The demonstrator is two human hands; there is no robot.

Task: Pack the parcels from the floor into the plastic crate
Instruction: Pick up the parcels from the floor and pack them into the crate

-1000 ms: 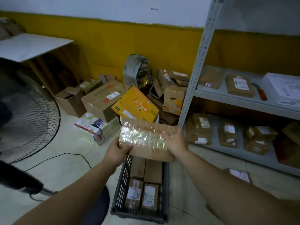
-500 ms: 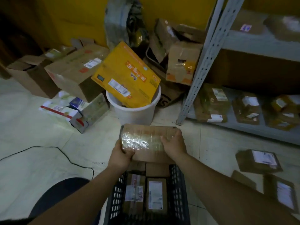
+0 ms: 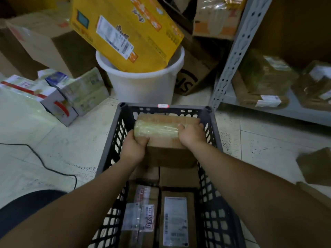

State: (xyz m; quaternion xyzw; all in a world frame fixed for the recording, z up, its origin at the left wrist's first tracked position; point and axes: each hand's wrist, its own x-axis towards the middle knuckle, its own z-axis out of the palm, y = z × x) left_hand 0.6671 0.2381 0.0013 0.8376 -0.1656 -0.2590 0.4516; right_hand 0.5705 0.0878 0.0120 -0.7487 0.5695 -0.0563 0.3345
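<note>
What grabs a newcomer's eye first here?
Dead centre, the left hand and right hand grip a taped cardboard parcel inside the far end of the black plastic crate. Just beyond the crate, a bright yellow box sits tilted in a white bucket.

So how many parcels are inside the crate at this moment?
5 visible: the taped box held at the far end, two plain ones mid-crate, two labelled ones nearest. Others may be hidden beneath.
</note>
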